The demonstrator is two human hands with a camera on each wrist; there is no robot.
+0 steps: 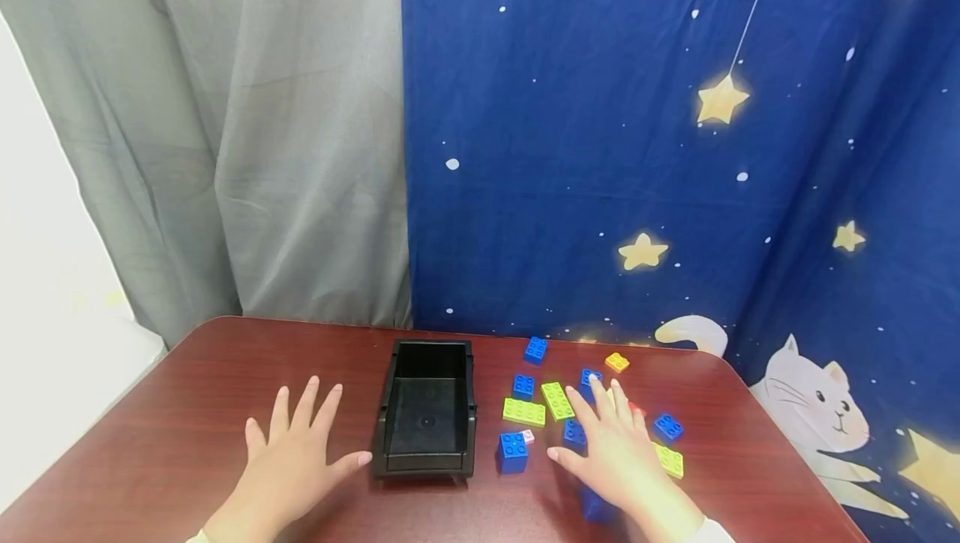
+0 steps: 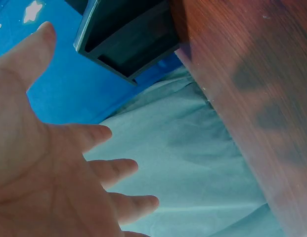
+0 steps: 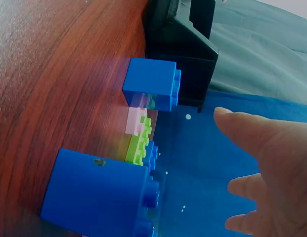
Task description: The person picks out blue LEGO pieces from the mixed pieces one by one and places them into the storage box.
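My left hand [image 1: 288, 460] hovers over the table left of a black bin [image 1: 426, 418], its fingers spread and nothing in it. My right hand [image 1: 618, 451] is spread above the scattered toy bricks to the bin's right, also holding nothing. Near its thumb stands a tall blue brick [image 1: 513, 453] with a small pink brick [image 1: 527, 436] beside it. Two lime bricks, one lying crosswise [image 1: 524, 412] and another at an angle [image 1: 557, 401], are close by. Under the right hand, several bricks are partly hidden, including a blue brick [image 1: 598, 505] below the palm.
Farther back lie a blue brick [image 1: 536, 349] and an orange brick [image 1: 617, 362]. To the right are another blue brick [image 1: 667, 427] and a lime brick [image 1: 670, 460]. A grey curtain [image 1: 315, 134] and a blue star-patterned curtain [image 1: 562, 134] hang behind the reddish-brown table [image 1: 180, 409].
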